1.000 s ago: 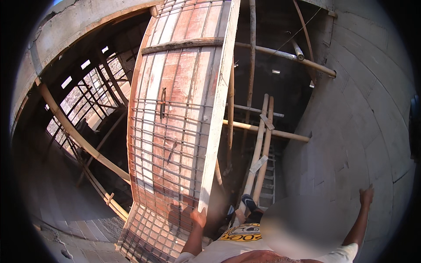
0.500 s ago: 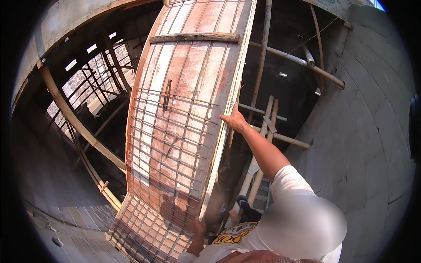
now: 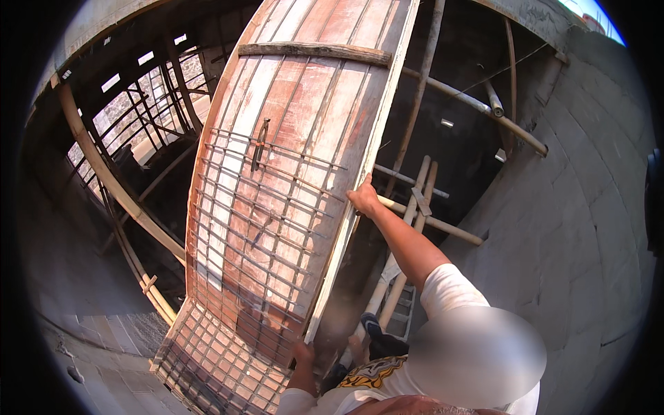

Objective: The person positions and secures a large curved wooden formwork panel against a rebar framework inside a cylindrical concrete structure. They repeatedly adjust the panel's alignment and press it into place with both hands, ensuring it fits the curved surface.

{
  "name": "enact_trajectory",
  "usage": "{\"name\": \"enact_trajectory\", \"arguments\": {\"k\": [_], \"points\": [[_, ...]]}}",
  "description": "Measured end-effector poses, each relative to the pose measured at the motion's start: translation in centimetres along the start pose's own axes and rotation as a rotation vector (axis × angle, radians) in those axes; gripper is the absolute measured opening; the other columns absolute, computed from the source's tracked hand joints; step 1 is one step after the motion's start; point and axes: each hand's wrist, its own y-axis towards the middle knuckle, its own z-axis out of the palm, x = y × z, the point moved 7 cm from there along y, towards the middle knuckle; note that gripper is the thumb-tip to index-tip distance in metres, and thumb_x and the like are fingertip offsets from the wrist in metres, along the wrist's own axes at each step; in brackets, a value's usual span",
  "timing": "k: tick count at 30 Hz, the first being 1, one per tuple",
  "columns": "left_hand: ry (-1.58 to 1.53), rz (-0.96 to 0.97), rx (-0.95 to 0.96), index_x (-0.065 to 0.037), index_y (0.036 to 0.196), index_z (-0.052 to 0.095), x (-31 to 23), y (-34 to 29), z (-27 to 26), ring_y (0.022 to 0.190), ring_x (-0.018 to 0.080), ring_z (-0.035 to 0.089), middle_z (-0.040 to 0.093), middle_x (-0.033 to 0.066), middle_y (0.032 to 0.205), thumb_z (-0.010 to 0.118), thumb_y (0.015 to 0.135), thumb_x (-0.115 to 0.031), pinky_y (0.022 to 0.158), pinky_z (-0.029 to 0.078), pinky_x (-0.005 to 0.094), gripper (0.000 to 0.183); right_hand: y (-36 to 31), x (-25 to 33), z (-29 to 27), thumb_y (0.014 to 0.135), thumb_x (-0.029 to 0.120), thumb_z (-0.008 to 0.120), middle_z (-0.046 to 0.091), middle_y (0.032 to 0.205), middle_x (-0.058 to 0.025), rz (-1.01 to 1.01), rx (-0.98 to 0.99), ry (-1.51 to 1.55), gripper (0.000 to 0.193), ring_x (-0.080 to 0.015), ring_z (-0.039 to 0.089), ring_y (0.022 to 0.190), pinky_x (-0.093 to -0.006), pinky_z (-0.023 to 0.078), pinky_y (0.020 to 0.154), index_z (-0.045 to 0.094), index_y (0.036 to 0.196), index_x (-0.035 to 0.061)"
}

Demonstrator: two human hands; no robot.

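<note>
My right hand (image 3: 363, 197) is grasping the board (image 3: 332, 280); my left hand (image 3: 302, 353) is resting at its lower end, its grip I can't tell. The board is slanting alongside the rebar (image 3: 252, 207).

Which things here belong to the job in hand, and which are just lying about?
Likely the job: pale edge board, right hand on it, left hand at its lower end; planked panel; steel bars.

Just around, untouched: dark tool on the bars; bamboo pole, left.
</note>
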Motion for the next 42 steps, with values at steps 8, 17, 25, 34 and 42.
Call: {"name": "enact_trajectory", "arguments": {"k": [8,17,25,34,42], "points": [[0.093,-0.259,0.068,-0.004,0.105,0.07,-2.9,2.3,-0.3,0.093,0.0403,0.066,0.069,0.0226,0.096,0.074,0.081,-0.024,0.083,0.052,0.047,0.032,2.7,-1.4,2.1,0.079,0.023,0.071,0.046,0.133,-0.0407,-0.079,-0.01,0.004,0.102,-0.043,0.049,0.128,-0.0362,0.04,0.108,0.005,0.146,-0.0181],[0.146,-0.337,0.02,-0.003,0.099,0.068,-3.2,6.1,0.9,0.094,0.04,0.067,0.069,0.022,0.096,0.069,0.085,-0.026,0.083,0.053,0.0479,0.027,7.5,-4.8,4.2,0.079,0.022,0.07,0.049,0.133,-0.0362,-0.162,-0.014,0.083,0.1,-0.0391,0.051,0.127,-0.0345,0.039,0.107,0.007,0.145,-0.0185],[0.154,-0.305,0.097,-0.008,0.127,0.057,-8.4,7.8,-0.8,0.114,0.0384,0.059,0.062,0.0231,0.121,0.07,0.084,-0.03,0.096,0.048,0.046,0.051,8.7,-5.9,5.1,0.078,0.021,0.069,0.044,0.138,-0.0374,-0.168,-0.031,0.092,0.102,-0.039,0.047,0.131,-0.0343,0.036,0.11,0.004,0.145,-0.0194],[-0.092,0.274,-0.038,-0.005,0.138,0.046,-28.4,16.7,-6.1,0.124,0.0378,0.05,0.054,0.0206,0.133,0.075,0.079,-0.035,0.104,0.041,0.0458,0.072,8.0,-5.5,5.3,0.079,0.019,0.069,0.032,0.144,-0.0374,-0.124,-0.084,0.067,0.102,-0.0454,0.042,0.131,-0.0416,0.037,0.111,0.003,0.148,-0.0139],[0.104,0.291,0.024,0.008,0.118,0.06,-39.9,23.3,-6.6,0.109,0.0432,0.061,0.063,0.0305,0.114,0.075,0.079,-0.033,0.094,0.048,0.0459,0.059,6.6,-3.8,3.7,0.082,0.022,0.067,0.032,0.145,-0.032,0.026,0.002,0.066,0.104,-0.0457,0.056,0.116,-0.0451,0.048,0.098,-0.005,0.15,-0.0071]]}}
